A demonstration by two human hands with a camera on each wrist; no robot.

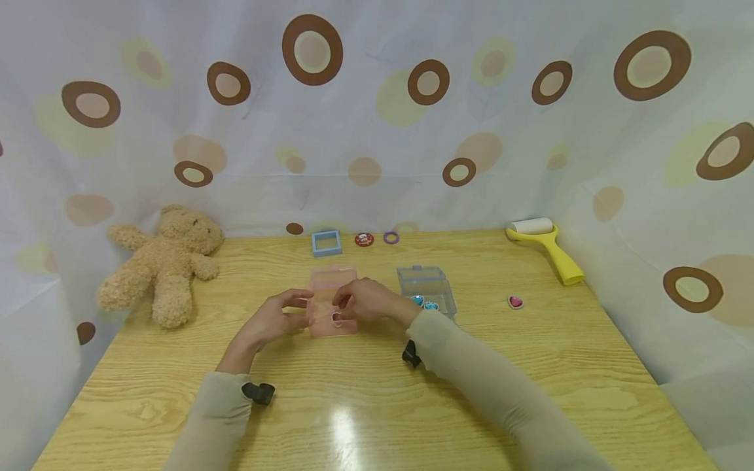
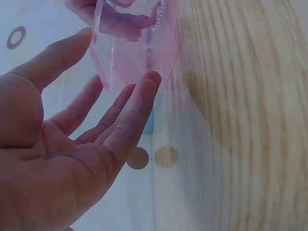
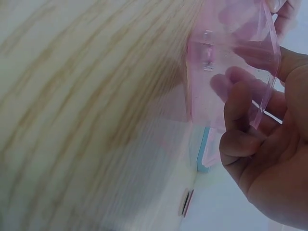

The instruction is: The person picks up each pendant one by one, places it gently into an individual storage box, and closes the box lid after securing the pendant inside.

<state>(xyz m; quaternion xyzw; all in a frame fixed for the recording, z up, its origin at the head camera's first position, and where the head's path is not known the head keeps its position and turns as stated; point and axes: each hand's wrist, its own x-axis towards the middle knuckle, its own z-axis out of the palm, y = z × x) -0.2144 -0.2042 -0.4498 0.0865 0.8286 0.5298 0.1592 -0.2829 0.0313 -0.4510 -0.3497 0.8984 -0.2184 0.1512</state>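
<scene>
An open pink see-through plastic box (image 1: 333,329) lies on the table with its lid tipped back. Beside its left wall is my left hand (image 1: 272,322), fingers extended and slightly bent; in the left wrist view the fingertips (image 2: 150,82) are at the box wall. From the right, my right hand (image 1: 368,301) reaches into the box, its fingers bent. Just below those fingers lies a small white-rimmed piece (image 1: 336,319). Through the pink wall, the right wrist view shows thumb and fingers (image 3: 238,103) inside; whether they pinch the piece is unclear.
Right of the pink box, a clear box (image 1: 444,297) holds blue gems (image 1: 431,305). A pink gem (image 1: 515,301) lies farther right, near a yellow lint roller (image 1: 559,258). Behind are a blue frame (image 1: 326,252), a red badge (image 1: 364,239) and a purple ring (image 1: 385,237). A teddy bear (image 1: 165,261) sits left.
</scene>
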